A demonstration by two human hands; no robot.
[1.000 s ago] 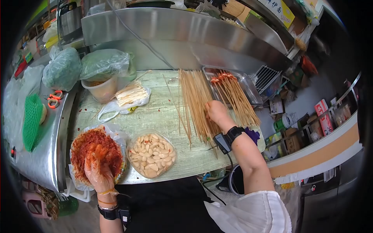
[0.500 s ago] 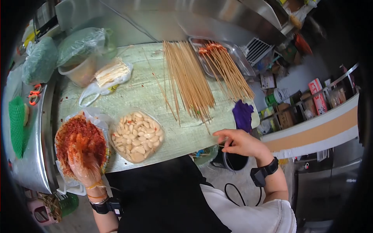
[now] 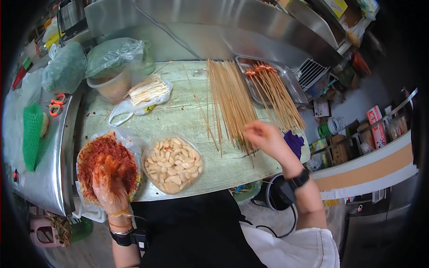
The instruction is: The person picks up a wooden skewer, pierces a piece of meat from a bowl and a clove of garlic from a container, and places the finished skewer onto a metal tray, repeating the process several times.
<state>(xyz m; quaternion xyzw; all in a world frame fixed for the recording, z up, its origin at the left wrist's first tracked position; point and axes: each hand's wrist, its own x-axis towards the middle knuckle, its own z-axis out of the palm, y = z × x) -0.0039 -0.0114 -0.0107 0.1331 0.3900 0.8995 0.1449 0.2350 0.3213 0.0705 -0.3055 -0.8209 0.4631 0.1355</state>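
Note:
My left hand (image 3: 109, 190), in a clear plastic glove smeared red, is in a bowl of red chili mixture (image 3: 91, 156). Its fingers are bent together among the paste, and what they hold is hidden. Bare and slightly blurred, my right hand (image 3: 268, 139) is above the near ends of many bamboo skewers (image 3: 230, 98). Its fingers are loosely bent and apart, with no skewer visibly lifted. Between the hands stands a clear tub of pale, bean-shaped pieces (image 3: 172, 165). Skewers threaded with reddish food (image 3: 263, 69) lie across a metal tray (image 3: 292, 85).
Enoki mushrooms (image 3: 149, 91) lie on a plastic bag behind the tub. A bagged container (image 3: 109, 87) stands at the back left. Orange-handled scissors (image 3: 56, 105) and green netting (image 3: 31, 134) lie on the left metal surface. A purple cloth (image 3: 294, 143) is at the table's right edge.
My right hand has moved up from beyond the table's front edge to over the skewers, its fingers more bent. My left hand stays in the chili bowl. The view has shifted.

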